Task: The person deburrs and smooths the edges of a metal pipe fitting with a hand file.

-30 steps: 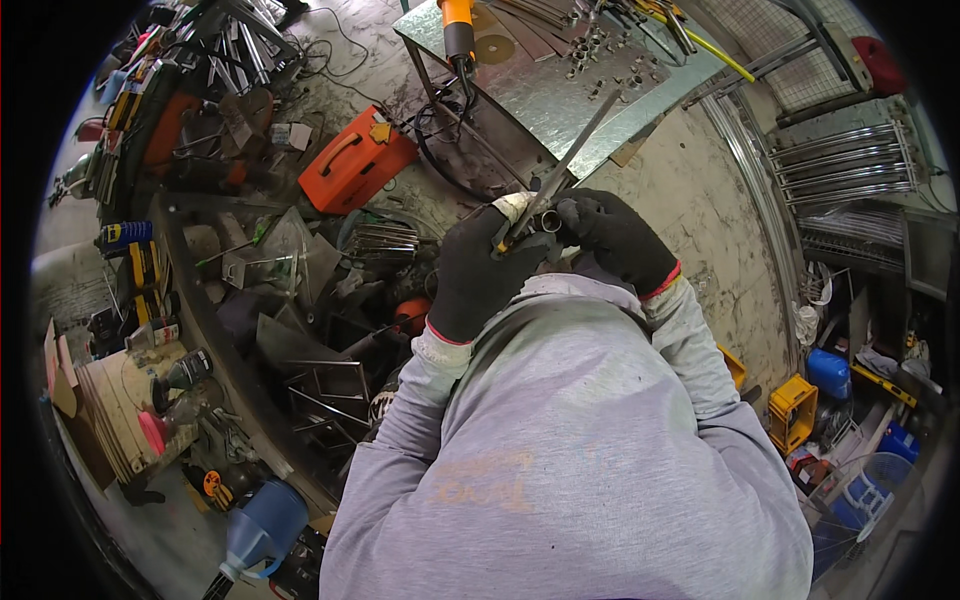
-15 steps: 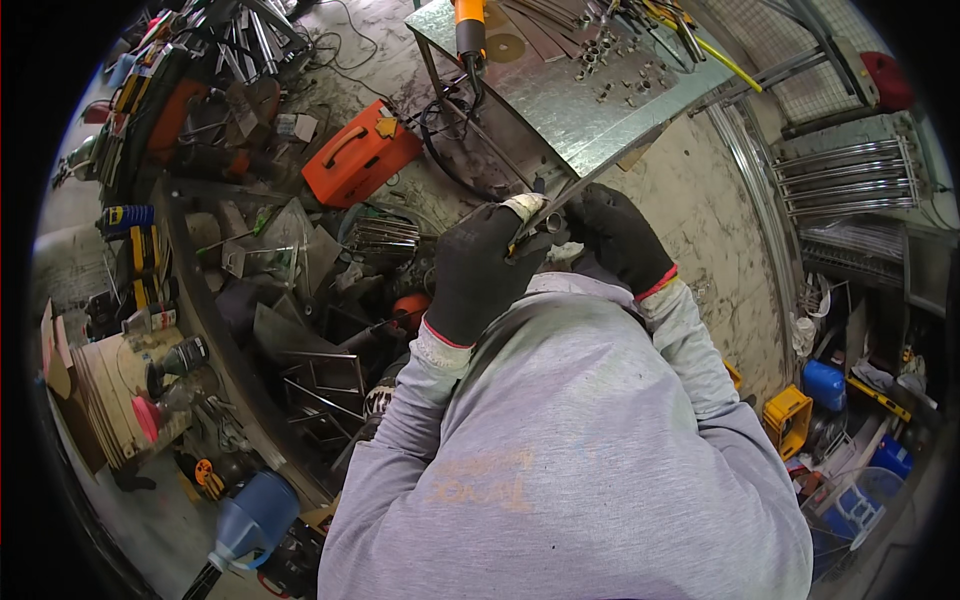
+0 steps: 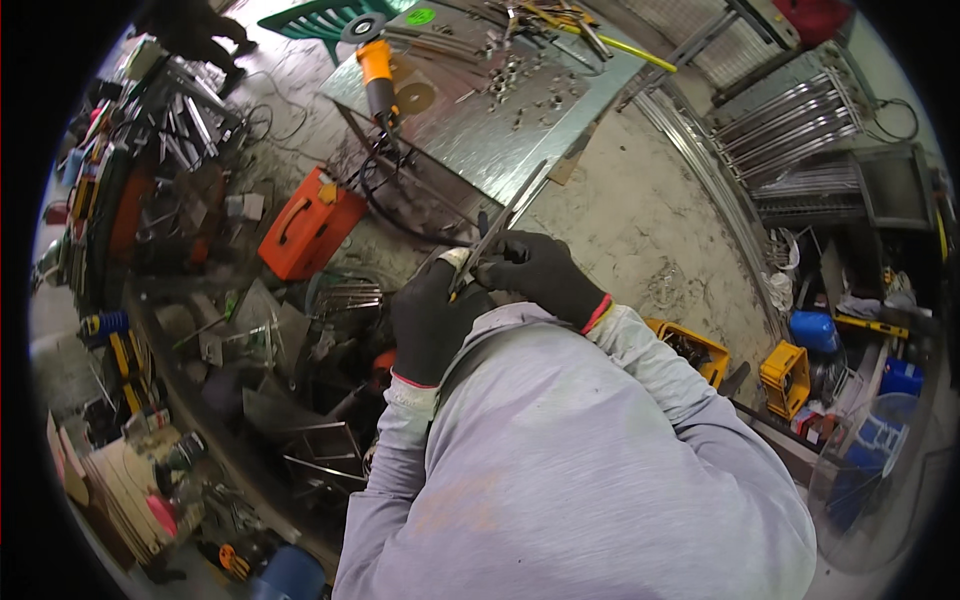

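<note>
Both hands wear black gloves and are close together in front of my chest. My left hand (image 3: 430, 315) is closed around the lower end of a long, narrow, flat metal bar (image 3: 520, 200), which slants up and away to the right; it looks like a file. A pale wrapping shows at the left glove's fingers. My right hand (image 3: 548, 277) is closed beside the bar, fingertips against its lower part. Whatever those right fingers pinch is hidden by the glove.
Ahead stands a metal-topped table (image 3: 460, 150) with an orange angle grinder (image 3: 377, 75) and several small metal rings (image 3: 510, 80). A red-orange toolbox (image 3: 310, 222) sits on the floor at left, beyond a scrap-filled bin. Yellow crates (image 3: 785, 380) lie at right. A person (image 3: 195, 30) stands far left.
The view has swung, so the table and my hands now appear further left. A small metal ring seen by my right fingers before is now hidden. The bar stays in my left hand.
</note>
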Motion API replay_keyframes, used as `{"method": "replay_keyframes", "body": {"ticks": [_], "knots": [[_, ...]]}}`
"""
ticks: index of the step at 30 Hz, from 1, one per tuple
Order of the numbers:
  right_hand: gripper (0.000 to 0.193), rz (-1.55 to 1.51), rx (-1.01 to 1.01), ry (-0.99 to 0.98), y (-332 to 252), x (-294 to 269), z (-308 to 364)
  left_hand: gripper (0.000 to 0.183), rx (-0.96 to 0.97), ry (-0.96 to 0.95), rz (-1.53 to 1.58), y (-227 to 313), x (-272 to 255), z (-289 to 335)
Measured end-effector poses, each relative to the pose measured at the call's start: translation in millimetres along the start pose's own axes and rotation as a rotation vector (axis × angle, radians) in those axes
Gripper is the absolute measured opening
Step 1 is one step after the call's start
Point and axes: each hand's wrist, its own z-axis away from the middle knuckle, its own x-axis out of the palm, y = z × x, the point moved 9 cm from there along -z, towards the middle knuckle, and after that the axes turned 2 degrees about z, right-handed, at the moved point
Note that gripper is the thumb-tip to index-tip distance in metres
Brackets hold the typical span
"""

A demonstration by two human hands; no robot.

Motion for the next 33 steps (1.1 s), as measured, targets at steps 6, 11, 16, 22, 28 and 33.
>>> {"method": "replay_keyframes", "body": {"ticks": [6, 11, 16, 22, 28, 33], "knots": [[0.032, -0.172, 0.211, 0.094, 29, -12, 4, 0.038, -0.097, -0.082, 0.086, -17, 21, -7], [0.034, -0.186, 0.143, 0.103, 30, -19, 0, 0.038, -0.087, -0.03, 0.135, -17, 24, -13], [0.031, -0.069, 0.183, 0.319, 55, -60, -13, 0.039, -0.293, -0.109, 0.443, -35, 45, -22], [0.037, 0.502, -0.063, 0.762, 51, -193, -25, 0.032, -0.47, 0.001, 0.571, -76, 57, -23], [0.034, 1.147, -0.318, 0.732, -15, -266, -95, 0.016, -0.716, 0.043, 0.559, -95, 62, -36], [0.03, 1.299, -0.278, 0.592, -24, -287, -154, 0.014, -0.656, 0.137, 0.467, -99, 63, -49]]}}
